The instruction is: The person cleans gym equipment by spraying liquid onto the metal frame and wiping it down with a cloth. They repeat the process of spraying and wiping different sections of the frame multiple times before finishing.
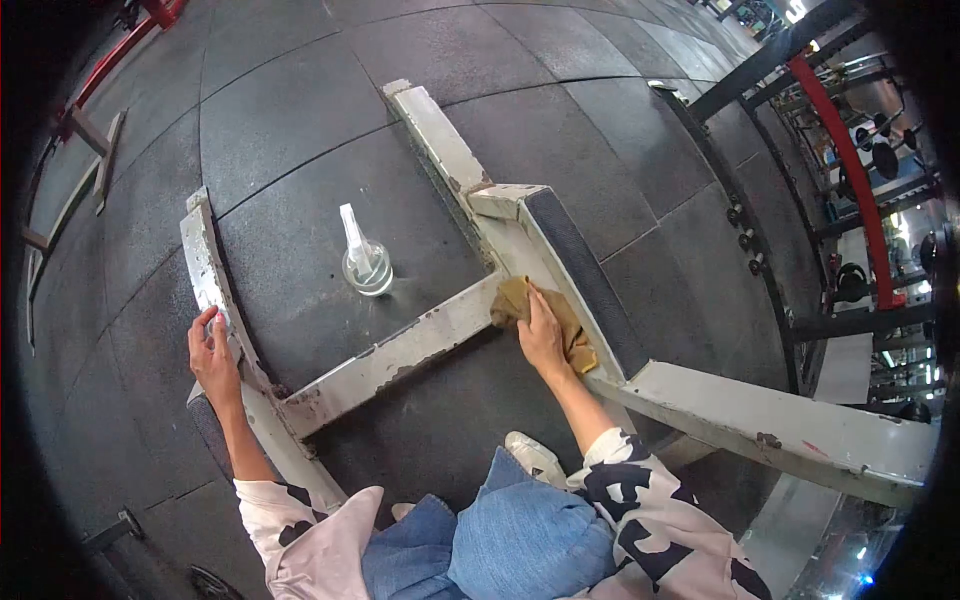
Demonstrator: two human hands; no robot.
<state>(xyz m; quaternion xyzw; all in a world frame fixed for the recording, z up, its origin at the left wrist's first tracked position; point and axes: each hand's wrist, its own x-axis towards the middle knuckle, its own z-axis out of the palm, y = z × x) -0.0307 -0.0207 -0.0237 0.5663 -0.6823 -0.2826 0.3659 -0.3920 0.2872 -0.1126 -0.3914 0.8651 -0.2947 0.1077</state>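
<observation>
My right hand (pixel 541 335) presses a brown-yellow cloth (pixel 572 330) against the inner side of a white metal frame (pixel 440 325), close to where the crossbar meets the right upright. The cloth is bunched under my fingers and hangs toward my wrist. My left hand (pixel 214 358) is at the frame's left leg, fingers apart and slightly bent, holding nothing; its fingertips appear to rest on the chipped paint. A clear spray bottle (pixel 368 268) with a white nozzle stands on the floor between the two legs.
Dark rubber tiles (pixel 290 110) cover the floor. A black padded strip (pixel 585 275) runs along the frame's right upright. Farther right are black racks and a red post (pixel 850 170). Another frame with red parts (pixel 120 55) stands at the far left.
</observation>
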